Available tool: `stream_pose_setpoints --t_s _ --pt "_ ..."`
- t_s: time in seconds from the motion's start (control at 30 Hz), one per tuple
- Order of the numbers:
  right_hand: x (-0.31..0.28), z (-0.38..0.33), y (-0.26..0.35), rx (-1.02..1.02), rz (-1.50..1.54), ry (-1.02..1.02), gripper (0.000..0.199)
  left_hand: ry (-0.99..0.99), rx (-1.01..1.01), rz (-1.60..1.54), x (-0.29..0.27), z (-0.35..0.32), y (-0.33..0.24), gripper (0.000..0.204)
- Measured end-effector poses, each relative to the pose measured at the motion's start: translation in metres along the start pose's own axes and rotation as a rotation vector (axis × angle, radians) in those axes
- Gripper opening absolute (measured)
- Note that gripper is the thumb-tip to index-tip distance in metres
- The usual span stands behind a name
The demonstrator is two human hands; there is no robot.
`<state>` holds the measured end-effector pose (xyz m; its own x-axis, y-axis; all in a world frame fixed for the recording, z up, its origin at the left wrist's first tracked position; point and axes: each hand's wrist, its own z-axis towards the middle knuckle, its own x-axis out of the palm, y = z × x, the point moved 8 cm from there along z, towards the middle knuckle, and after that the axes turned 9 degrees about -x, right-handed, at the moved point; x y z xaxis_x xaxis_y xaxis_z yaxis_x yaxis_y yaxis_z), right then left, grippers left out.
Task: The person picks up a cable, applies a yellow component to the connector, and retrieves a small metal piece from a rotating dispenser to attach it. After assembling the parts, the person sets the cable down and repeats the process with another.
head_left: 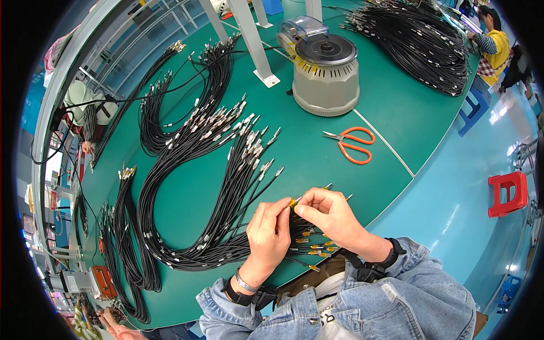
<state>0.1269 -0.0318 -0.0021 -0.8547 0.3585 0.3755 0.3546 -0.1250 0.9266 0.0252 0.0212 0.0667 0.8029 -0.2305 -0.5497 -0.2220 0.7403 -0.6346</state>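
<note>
Faded blue denim, soft and creased, makes up the jacket [385, 300] nearest the camera, with a dark strap [391, 255] round the right wrist and a linked metallic bracelet [245, 284] round the left. Beyond the cuffs, the left hand [267, 232] is nearly closed, thumb and index fingertip pinched together at a small yellow cable end [293, 202]. The right hand [330, 218] meets it from the right, fingers curled and thumb tip pressed to the same piece; the fingertips hide part of it. That cable end is raised over the near edge of the smooth, matte green bench [317, 153]. Just below the hands, more slim metal tips with yellow bands [317, 247] fan out near the edge. To the left, a thick bundle of glossy black cables [150, 187] sweeps in a U-shaped curve, its strands dotted with white tags. Farther off lie scissors [357, 148] with looped orange handles and short metal blades, and behind them stands a squat grey machine [326, 85] with a ribbed base, round black top and clear plastic cover. On the far right, another coil of black cables [411, 48] is heaped.
</note>
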Motion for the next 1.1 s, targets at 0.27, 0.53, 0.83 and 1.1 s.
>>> stream_pose_setpoints --t_s 0.27,0.53,0.83,1.1 --pt "0.000 0.001 -0.001 -0.028 -0.046 0.011 0.010 0.010 0.013 0.031 -0.001 0.000 -0.002 0.024" --pt "0.004 0.000 0.014 -0.117 0.038 -0.009 0.013 -0.043 0.272 0.228 -0.003 -0.009 -0.016 0.029" --pt "-0.003 0.002 0.005 -0.031 -0.064 0.001 0.014 0.025 -0.079 -0.026 -0.003 -0.001 0.005 0.020" --pt "-0.002 0.001 0.005 -0.011 -0.088 -0.009 0.012 -0.034 0.046 0.059 -0.004 -0.002 -0.003 0.019"
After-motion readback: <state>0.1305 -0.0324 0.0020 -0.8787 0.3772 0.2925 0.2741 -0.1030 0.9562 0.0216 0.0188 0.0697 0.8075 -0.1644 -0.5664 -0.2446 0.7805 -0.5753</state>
